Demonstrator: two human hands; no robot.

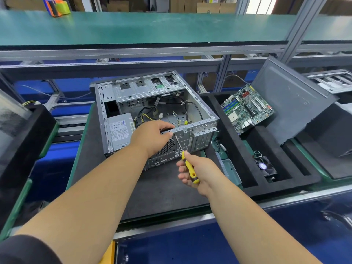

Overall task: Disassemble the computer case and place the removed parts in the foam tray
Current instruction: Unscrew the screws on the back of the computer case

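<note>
The open grey computer case (144, 96) lies on its side on a dark mat, with its power supply (120, 130) and loose cables (152, 113) still inside. My left hand (152, 136) grips the case's near rear edge, thumb inside the case. My right hand (198, 168) holds a yellow-and-black screwdriver (188, 166), whose shaft points up at the rear panel near the fan grille. To the right, the black foam tray (238, 164) holds a green motherboard (247, 107), a small fan (264, 166) and the dark side panel (293, 100), which leans in it.
A green plastic parts box (228, 168) sits between the case and the foam tray. Another black foam block (22, 141) stands at the left. A green shelf (152, 27) runs overhead behind the case. A second metal chassis (331, 80) shows at far right.
</note>
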